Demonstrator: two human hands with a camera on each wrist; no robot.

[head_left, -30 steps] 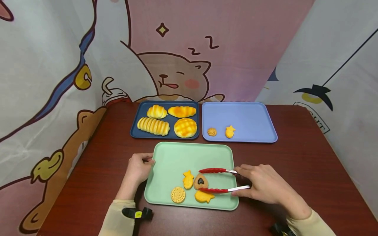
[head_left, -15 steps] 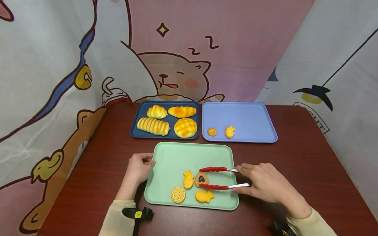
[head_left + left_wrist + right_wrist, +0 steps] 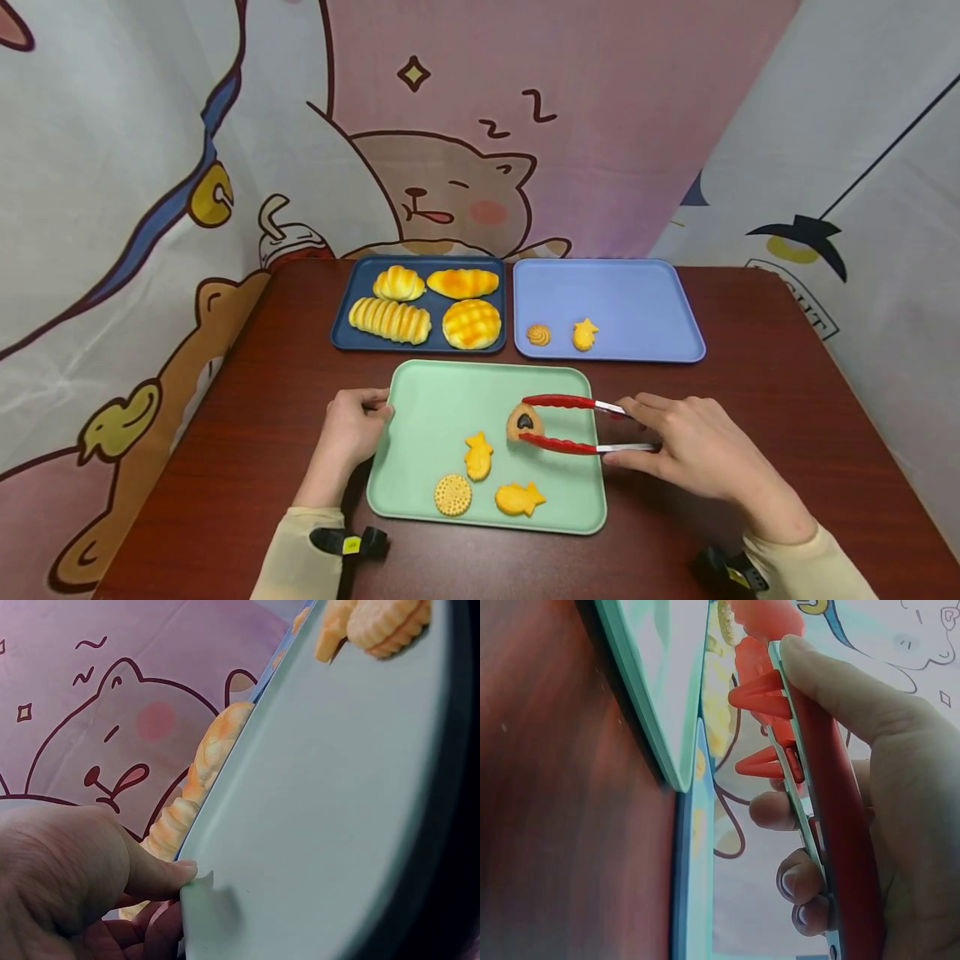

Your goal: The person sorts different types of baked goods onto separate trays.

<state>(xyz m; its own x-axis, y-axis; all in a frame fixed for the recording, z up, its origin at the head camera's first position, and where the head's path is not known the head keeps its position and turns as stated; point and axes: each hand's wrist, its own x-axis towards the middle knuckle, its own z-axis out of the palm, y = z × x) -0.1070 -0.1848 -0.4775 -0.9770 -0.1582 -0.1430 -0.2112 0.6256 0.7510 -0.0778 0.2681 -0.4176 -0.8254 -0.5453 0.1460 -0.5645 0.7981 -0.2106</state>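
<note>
My left hand (image 3: 358,425) pinches the left rim of a mint-green tray (image 3: 442,400); in the left wrist view the thumb (image 3: 161,876) lies on top, with fingers curled below. My right hand (image 3: 690,442) grips metal tongs with red tips (image 3: 562,402). Between the tips sits a rounded triangular cookie (image 3: 515,423) with a dark centre, over the right half of the tray. Two fish-shaped crackers (image 3: 520,499) and a round dotted biscuit (image 3: 453,495) lie lower on the tray. The right wrist view shows the red tong handle (image 3: 832,795) against the palm.
Behind stands a navy tray (image 3: 342,340) with several bread pieces (image 3: 471,325). Beside it, a light blue tray (image 3: 637,308) carries a swirl cookie (image 3: 538,335) and a fish-shaped cracker (image 3: 584,334). A printed cloth (image 3: 615,125) hangs behind the brown table (image 3: 765,400).
The tongs have closed on the triangular cookie and moved it away from me and slightly right, off from the fish crackers. The left hand and tray have stayed put.
</note>
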